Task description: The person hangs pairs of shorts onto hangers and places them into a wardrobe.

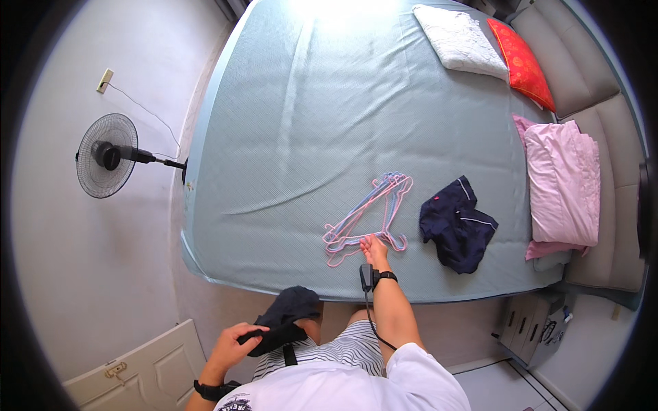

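My left hand [237,345] pinches a dark, nearly black garment [288,318] between thumb and fingers. The cloth hangs bunched in front of my left knee, beside the bed's near edge. Reaching over the bed, my right hand [375,250] has its fingers curled at the near bar of a bundle of pink and blue clothes hangers [354,209]. The fingertips are small in the view, but they appear to grip one hanger. To the right of the bundle lies a navy garment with white piping [455,226], loosely spread on the mattress cover.
The bed [267,154] has a pale blue-green cover. Pink bedding [563,182], a white folded quilt [460,43] and a red cushion [522,64] lie by the padded headboard [599,205]. A standing fan [108,155] is at left, a drawer cabinet [524,326] at lower right, a door [149,370] at lower left.
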Available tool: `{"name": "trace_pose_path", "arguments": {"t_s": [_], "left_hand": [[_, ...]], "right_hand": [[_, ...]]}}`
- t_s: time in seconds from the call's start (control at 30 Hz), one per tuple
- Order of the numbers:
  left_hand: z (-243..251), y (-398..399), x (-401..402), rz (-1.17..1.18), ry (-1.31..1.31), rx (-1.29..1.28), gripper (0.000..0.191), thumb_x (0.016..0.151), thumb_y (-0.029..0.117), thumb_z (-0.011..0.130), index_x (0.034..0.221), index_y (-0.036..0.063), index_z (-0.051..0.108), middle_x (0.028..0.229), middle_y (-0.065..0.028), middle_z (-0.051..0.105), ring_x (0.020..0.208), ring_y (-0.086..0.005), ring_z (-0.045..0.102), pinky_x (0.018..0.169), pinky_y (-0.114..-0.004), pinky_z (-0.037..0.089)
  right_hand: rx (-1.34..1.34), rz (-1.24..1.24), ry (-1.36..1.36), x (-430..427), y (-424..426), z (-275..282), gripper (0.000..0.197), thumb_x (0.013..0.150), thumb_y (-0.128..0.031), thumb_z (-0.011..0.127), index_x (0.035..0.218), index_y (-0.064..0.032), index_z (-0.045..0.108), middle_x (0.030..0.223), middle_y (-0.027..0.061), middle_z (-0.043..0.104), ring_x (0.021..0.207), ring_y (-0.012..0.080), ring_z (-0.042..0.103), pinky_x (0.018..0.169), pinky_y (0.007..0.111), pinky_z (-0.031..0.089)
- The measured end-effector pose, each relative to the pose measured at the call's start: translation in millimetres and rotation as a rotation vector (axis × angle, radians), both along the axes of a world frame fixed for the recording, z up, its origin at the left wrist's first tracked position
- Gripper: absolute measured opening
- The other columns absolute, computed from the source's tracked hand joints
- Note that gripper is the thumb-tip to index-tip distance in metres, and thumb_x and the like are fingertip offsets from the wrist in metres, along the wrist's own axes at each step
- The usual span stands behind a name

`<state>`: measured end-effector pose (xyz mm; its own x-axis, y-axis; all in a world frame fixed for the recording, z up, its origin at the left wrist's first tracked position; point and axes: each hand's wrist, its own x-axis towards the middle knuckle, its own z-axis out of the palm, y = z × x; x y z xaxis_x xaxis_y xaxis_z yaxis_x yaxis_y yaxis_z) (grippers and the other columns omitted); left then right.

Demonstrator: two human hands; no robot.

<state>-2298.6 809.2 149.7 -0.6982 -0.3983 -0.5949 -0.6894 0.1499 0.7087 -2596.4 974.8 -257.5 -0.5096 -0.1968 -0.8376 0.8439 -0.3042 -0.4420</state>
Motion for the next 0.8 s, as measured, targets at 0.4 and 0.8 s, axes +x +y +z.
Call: {"name": "trace_pose_path", "arguments": {"t_s": [0.4, 0.8], "left_hand": [[7.7, -40.5, -28.1, -0.213, 0.112, -0.060, 0.033, 0.073, 0.006, 0.070, 0.105, 0.0094, 0.065, 0.078, -0.0086, 0.058, 0.072, -0.0219, 0.055, 0.069, -0.027, 0.043], [75.4, -56.5, -117.0, -0.599, 0.527, -0.142, 0.025, 0.073, 0.006, 0.067, 0.098, 0.0081, 0.067, 0.074, -0.0096, 0.058, 0.065, -0.0245, 0.053, 0.059, -0.030, 0.042]], "right_hand": [[0.248, -0.257, 0.188, -35.5, -19.2, 28.2, 0.012, 0.092, -0.021, 0.049, 0.098, -0.0104, 0.048, 0.064, 0.0069, 0.057, 0.044, 0.0090, 0.045, 0.036, 0.022, 0.036], [0.691, 0.252, 1.092, 69.4, 94.8, 261.5, 0.014, 0.088, -0.018, 0.055, 0.096, -0.0070, 0.059, 0.078, 0.0111, 0.063, 0.069, 0.0229, 0.062, 0.058, 0.033, 0.046]]}}
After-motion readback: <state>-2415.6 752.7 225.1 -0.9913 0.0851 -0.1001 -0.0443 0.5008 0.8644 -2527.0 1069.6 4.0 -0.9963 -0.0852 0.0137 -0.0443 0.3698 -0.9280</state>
